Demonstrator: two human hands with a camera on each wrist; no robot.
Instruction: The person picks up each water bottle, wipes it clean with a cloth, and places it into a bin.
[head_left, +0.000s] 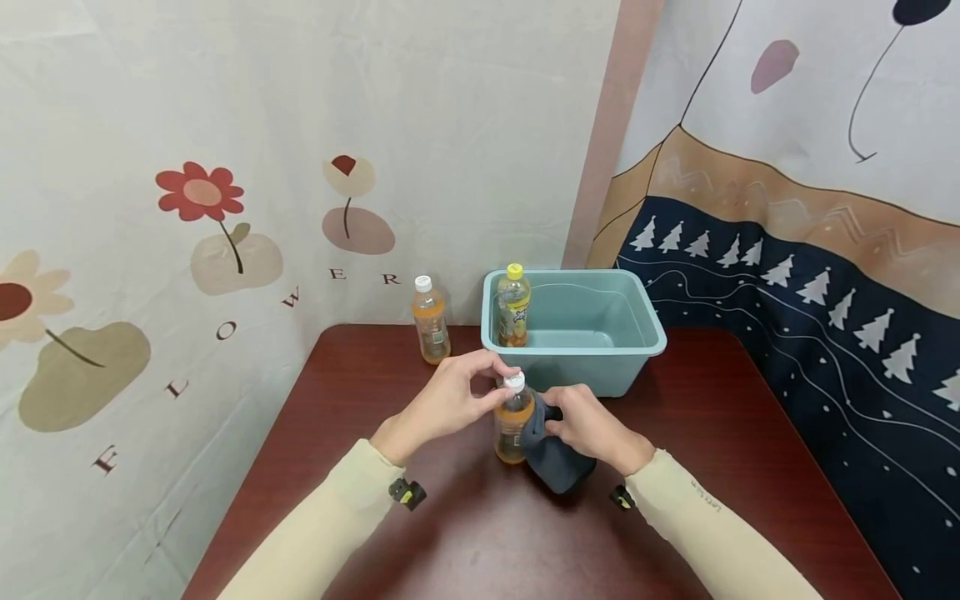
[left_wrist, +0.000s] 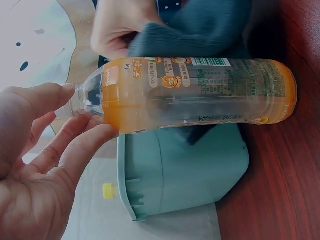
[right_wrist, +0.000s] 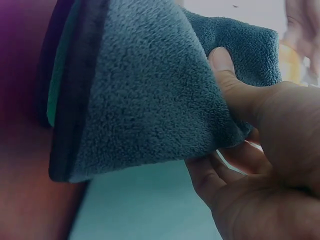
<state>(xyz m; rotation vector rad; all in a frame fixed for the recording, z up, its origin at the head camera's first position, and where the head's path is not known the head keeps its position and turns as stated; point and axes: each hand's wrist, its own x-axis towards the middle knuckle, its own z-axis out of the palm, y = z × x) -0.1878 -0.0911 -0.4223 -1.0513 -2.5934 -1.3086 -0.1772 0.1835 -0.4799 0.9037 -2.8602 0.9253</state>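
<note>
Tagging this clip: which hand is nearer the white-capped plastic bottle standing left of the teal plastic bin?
Left. The left hand is in front and slightly right of that bottle; the right hand is farther right, gripping blue-grey fabric cloth.

The right fingers (right_wrist: 206, 181) pinch a fuzzy, folded blue-grey cloth (right_wrist: 145, 95)

Long sleeves worn, pale cream. Left sleeve (head_left: 322, 517) seen plain; right sleeve (head_left: 723, 533) marked near its cuff (head_left: 647, 475) with small dark lettering (head_left: 706, 496), too fine to be read. Small black left unit (head_left: 407, 492) and right unit (head_left: 622, 497) worn at the cuffs, both marked in yellow-green. Left hand (head_left: 455, 390) and right hand (head_left: 591, 423) left bare.
</note>
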